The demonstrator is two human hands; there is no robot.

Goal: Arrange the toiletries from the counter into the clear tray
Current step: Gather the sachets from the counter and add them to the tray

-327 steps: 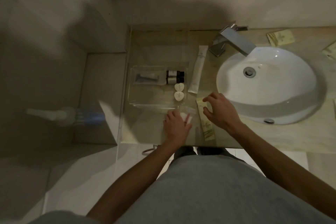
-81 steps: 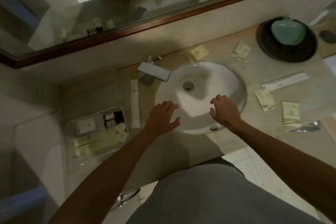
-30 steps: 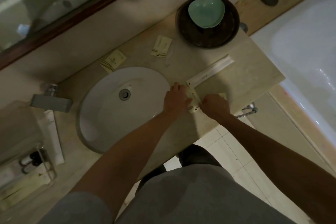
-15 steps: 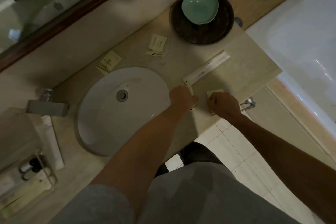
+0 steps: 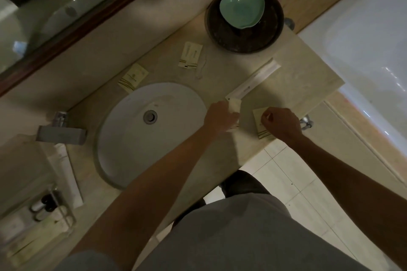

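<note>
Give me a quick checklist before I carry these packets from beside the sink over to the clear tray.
1. Left hand grips a small pale packet: ok.
2. Right hand has the flat cream packet: not ok; fingers curl on it, but it lies on the counter.
3. Long white sleeve collected: not ok, it lies on the counter behind both hands.
4. Two cream packets behind the sink collected: not ok.
5. Room left in the clear tray: cannot tell, it is dim and cut off at the lower left edge.
</note>
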